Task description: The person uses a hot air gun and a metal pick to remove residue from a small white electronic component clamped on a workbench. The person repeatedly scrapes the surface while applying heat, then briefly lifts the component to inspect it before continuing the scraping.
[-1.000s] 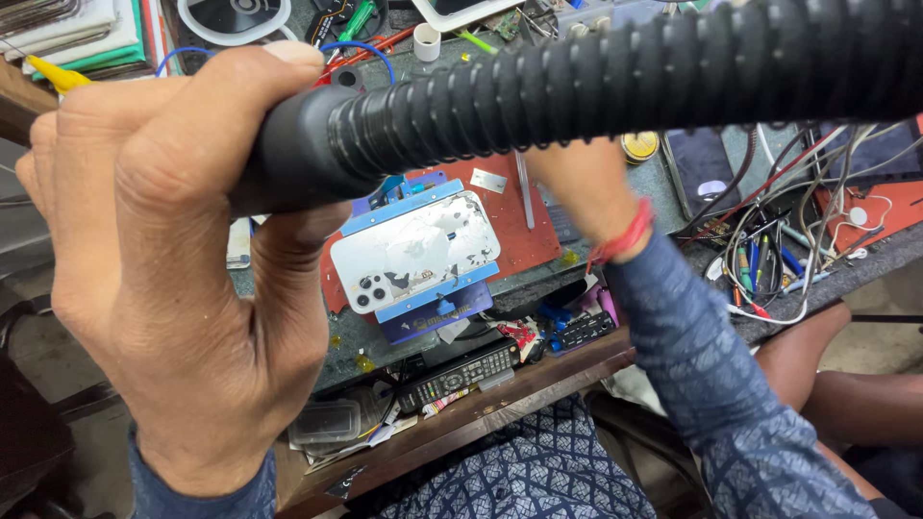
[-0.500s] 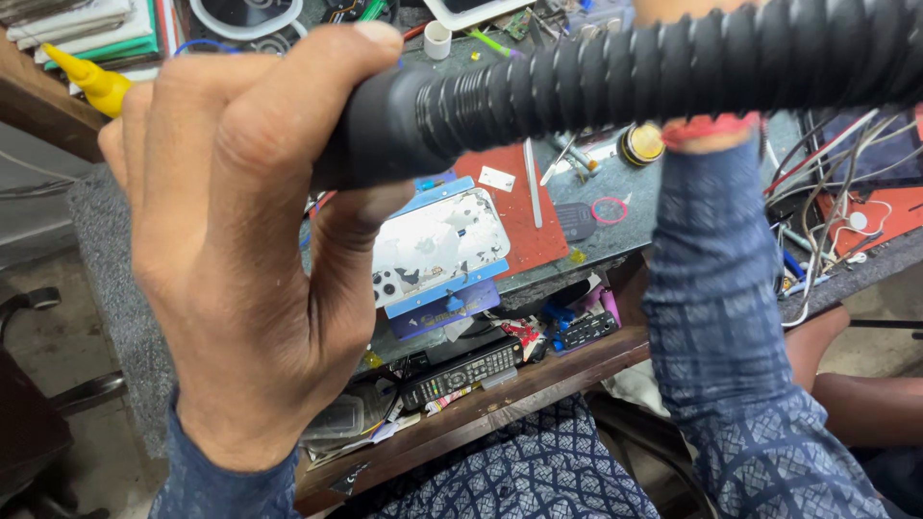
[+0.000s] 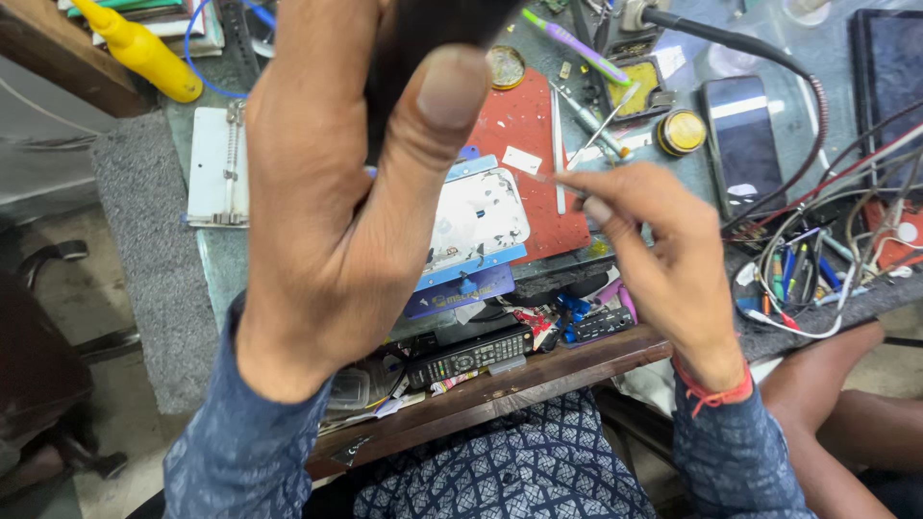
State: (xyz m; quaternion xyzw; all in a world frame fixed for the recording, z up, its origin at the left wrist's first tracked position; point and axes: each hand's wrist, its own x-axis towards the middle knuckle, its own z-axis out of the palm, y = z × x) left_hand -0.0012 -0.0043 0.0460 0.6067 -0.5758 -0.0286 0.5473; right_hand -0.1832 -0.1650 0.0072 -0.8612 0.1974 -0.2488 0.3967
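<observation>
1. There is a single view, from a camera worn on the person's head, looking steeply down over the person's own lap at a cluttered workbench.
2. The red mat (image 3: 524, 144) sits just above the picture's middle; the bench's near wooden edge (image 3: 538, 370) runs below it, tilted up toward the right.
3. The camera is very near the left hand (image 3: 336, 202), which looms large left of the mat and hides part of it.
4. The right hand (image 3: 663, 259) lies lower right of the mat, farther from the lens.
5. Floor shows left of the bench; no second view overlaps.
</observation>
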